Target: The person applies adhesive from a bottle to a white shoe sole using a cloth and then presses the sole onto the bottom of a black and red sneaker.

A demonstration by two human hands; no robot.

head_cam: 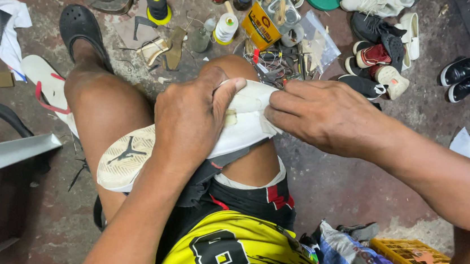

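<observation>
I hold a white shoe across my knee at frame centre, sole facing lower left. My left hand is clenched over its upper, thumb pressing the edge; my right hand pinches the same white edge from the right. To do this well, I judge both grips should stay close together and press evenly along the seam. Room is tight above: thread spools, a yellow can and tools crowd the floor. The bare concrete floor at centre right offers elbow room.
</observation>
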